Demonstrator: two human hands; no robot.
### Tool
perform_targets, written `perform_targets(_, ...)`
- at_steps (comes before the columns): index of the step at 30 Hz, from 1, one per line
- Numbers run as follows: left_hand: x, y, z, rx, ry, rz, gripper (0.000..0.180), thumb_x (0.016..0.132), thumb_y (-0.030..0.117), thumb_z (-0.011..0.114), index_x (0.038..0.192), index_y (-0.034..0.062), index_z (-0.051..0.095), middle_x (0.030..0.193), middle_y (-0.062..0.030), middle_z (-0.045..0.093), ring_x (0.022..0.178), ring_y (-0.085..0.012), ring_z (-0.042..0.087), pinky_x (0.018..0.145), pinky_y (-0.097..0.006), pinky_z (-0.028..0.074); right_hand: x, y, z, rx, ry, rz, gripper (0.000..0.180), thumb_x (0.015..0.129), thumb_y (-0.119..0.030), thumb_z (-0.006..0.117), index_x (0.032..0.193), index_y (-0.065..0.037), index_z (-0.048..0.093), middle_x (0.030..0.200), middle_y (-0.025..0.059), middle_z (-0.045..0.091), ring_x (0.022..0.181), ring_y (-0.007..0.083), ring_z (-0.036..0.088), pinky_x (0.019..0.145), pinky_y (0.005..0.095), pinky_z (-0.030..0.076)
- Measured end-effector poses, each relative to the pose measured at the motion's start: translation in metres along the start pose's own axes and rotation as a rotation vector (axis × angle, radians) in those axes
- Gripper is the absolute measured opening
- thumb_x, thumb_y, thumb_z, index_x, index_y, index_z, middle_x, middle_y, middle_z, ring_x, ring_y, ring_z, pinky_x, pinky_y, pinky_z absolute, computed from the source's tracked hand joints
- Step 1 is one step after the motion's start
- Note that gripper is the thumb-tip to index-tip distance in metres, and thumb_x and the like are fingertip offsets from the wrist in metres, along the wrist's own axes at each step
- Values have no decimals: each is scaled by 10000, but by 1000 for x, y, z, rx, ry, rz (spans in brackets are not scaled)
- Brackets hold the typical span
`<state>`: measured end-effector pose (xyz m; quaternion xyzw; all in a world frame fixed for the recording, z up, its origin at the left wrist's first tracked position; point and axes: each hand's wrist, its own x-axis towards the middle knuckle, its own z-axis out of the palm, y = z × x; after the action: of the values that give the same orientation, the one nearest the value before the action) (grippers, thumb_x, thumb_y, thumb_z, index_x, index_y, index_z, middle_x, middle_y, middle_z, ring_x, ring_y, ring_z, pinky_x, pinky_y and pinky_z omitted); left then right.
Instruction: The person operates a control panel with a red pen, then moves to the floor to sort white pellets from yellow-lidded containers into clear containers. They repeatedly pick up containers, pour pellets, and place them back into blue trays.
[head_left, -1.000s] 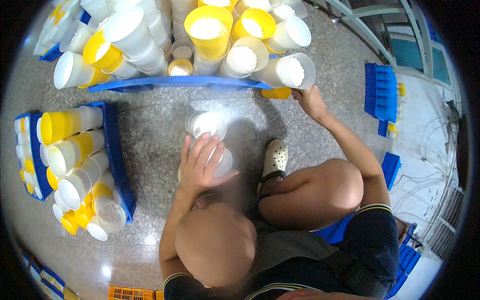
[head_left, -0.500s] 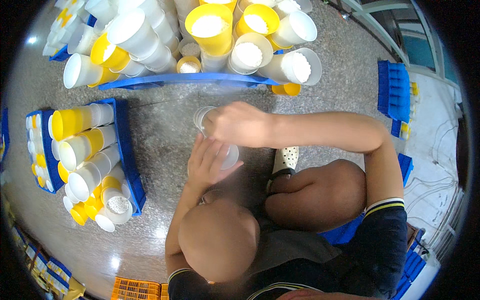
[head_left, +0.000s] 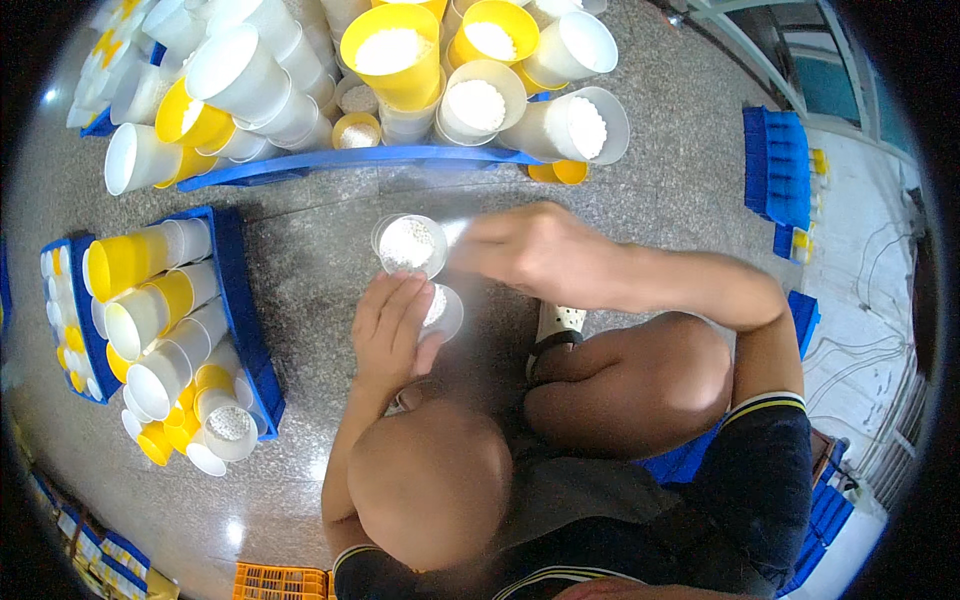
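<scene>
Two translucent white cups stand close together before me, the farther cup (head_left: 385, 232) holding white grains. My left hand (head_left: 393, 325) wraps its fingers and thumb round the nearer cup (head_left: 452, 318), which also has some white grains. Its fingertips reach the near rim of the farther one. To the right of the farther cup hovers my right hand (head_left: 545, 255), apart from it. The fingers there are smeared by motion beside a pale bright streak, so whether they hold anything is unclear.
A blue crate (head_left: 380, 156) at the back carries stacked yellow and white cups, several filled with white grains. Another blue crate (head_left: 245, 330) with cups stands at left. An orange crate (head_left: 280, 582) is at lower left. Blue crates (head_left: 775, 165) stand far right.
My right hand has drawn back to the right from the farther cup, uncovering its white grains. My left hand stays at the nearer cup. The whole view has shifted slightly.
</scene>
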<state>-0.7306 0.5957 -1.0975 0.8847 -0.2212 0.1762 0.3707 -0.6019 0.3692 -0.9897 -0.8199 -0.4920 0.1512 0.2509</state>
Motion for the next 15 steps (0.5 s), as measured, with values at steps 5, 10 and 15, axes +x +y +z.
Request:
perform_targets(5,21,4,-12,82,0,-66,368,793,21,750,1158,57,712,1194,-106,673,1089,-342,641,908,-429,555,-79,43,-13,-35,107,301,323,751,36,671,1069,12,723,975,193,716,844,355,716,754,400,608)
perform_targets(10,34,8,-21,173,-59,-100,409,754,-3,778,1146,102,726,1178,-54,676,1026,-328,604,859,-429,519,-117,98,2,-236,187,587,239,895,-29,698,1129,18,714,1070,197,730,889,365,731,787,422,604)
perform_targets(15,43,7,-33,105,-161,-111,358,738,3,795,1081,92,741,1061,-39,694,939,-300,603,772,-395,529,-98,77,2,-390,1,533,337,847,16,681,1182,-1,698,1124,188,724,906,345,737,764,391,628)
